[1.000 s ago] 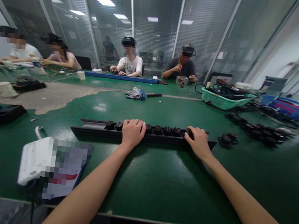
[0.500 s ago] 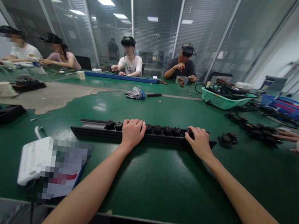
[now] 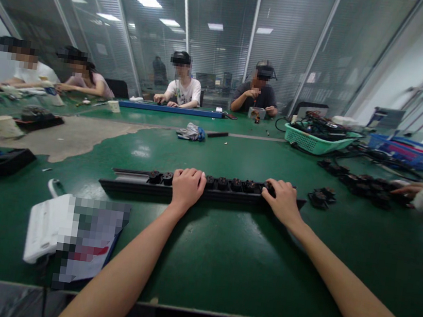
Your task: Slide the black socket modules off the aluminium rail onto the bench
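A long black metal channel (image 3: 133,188) lies crosswise on the green table, with a row of black socket modules (image 3: 236,184) seated in it. My left hand (image 3: 187,189) is closed over the middle of the channel, its fingers curled over the far side and covering part of the row. At the right end, my right hand (image 3: 282,201) grips a socket module (image 3: 270,188), thumb at its near side; the fingers hide most of it. The left end of the channel shows bare metal inside. Two or so loose modules (image 3: 321,197) lie just right of the channel.
A pile of modules (image 3: 367,188) lies at the right, where another person's hand (image 3: 410,191) reaches in. Behind stand a green basket (image 3: 317,143) of cables and a blue basket (image 3: 418,154). A white device (image 3: 44,230) and gloves (image 3: 191,132) lie around. Several people sit opposite.
Another person's hand has come in from the right to the module pile and shifted slightly there. My hands and the channel stay in place.
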`<state>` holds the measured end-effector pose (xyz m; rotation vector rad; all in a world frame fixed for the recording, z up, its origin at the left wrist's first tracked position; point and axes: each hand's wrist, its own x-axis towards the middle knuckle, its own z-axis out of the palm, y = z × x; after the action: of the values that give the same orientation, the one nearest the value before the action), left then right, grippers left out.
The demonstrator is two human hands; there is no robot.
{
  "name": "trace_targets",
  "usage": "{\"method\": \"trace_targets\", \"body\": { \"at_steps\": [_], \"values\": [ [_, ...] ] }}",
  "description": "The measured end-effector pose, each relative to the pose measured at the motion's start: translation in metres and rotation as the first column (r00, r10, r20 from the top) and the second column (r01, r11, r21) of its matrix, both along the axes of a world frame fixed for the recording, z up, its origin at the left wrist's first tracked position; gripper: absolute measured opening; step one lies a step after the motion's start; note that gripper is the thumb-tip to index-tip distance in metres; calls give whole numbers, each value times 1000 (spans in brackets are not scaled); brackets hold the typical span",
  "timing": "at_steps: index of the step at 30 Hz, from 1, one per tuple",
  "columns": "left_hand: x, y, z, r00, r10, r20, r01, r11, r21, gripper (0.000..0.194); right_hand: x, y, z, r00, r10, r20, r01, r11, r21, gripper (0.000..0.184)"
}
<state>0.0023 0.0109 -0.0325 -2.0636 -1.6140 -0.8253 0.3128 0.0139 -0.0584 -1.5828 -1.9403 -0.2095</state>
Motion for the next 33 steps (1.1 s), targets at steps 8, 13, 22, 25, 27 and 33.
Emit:
{"method": "trace_targets", "body": {
  "at_steps": [8, 13, 22, 25, 27, 33],
  "values": [
    [0, -1, 0, 1000, -1, 15, 1, 1000, -3, 38, 1, 1, -1, 998, -1, -55, 1, 1000, 5, 36],
    [0, 0, 0, 1000, -4, 12, 4, 1000, 5, 38, 1, 2, -2, 998, 2, -61, -2, 1000, 7, 37],
    [0, -1, 1, 1000, -3, 12, 3, 1000, -3, 38, 2, 1, 0, 999, -11, -48, 11, 1000, 7, 36],
    [0, 0, 0, 1000, -1, 6, 1, 1000, -9, 38, 2, 1, -1, 999, -33, -15, 33, 999, 8, 36],
    [0, 0, 0, 1000, 3, 1, -3, 1000, -10, 38, 3, 1, -2, 999, -45, 1, 45, 999, 12, 36],
    [0, 1, -2, 1000, 0, -9, 0, 1000, 16, 37, 5, 1, -1, 999, -39, -8, 39, 999, 11, 36]
  ]
}}
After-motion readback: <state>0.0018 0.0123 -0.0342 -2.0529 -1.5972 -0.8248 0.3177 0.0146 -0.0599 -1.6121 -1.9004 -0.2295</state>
